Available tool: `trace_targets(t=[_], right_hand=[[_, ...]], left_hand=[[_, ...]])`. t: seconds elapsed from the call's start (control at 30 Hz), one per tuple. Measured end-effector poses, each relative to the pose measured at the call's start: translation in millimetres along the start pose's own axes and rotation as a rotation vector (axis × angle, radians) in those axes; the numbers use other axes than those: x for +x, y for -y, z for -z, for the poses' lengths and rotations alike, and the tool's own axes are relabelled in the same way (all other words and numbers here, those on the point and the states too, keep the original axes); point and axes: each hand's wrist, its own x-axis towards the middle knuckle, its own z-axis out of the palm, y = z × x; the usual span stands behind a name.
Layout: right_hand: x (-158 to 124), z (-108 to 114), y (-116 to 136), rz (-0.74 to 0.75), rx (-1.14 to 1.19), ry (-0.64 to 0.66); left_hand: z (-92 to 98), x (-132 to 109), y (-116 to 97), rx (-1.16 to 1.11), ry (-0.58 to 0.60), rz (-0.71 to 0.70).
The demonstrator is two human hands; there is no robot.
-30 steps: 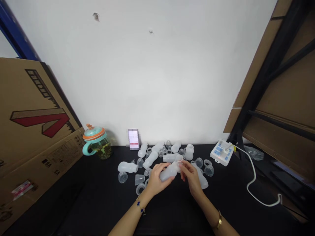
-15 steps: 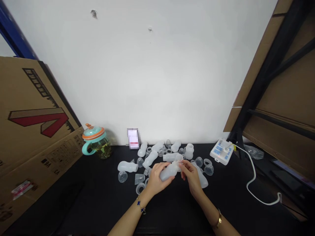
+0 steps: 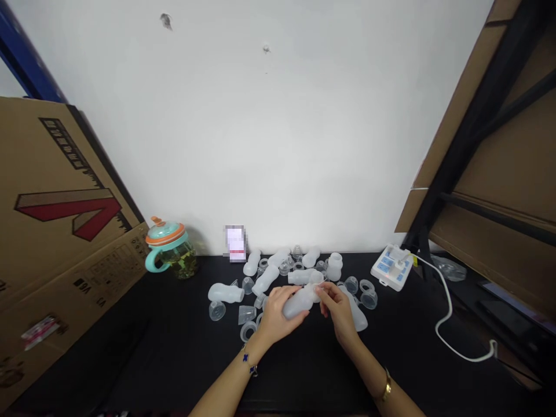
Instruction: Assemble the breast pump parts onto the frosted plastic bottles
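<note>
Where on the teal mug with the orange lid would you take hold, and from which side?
Grip the teal mug by its looped handle, coming from its left. The handle juts out that way, toward the cardboard box, and the mug stands upright, apart from the bottle parts.

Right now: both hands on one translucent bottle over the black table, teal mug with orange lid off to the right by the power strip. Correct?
Not quite. The head view shows the teal mug on the left, beside the cardboard box; the power strip sits alone on the right. The left hand and right hand do hold one translucent bottle.
</note>
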Motion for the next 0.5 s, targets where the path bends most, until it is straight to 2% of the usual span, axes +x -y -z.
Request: trace_targets(t=[0.5], right_hand=[[1.2, 1.1, -2.4, 0.007, -0.001, -0.005]], left_hand=[[0.8, 0.4, -1.2, 0.066, -0.001, -0.051]])
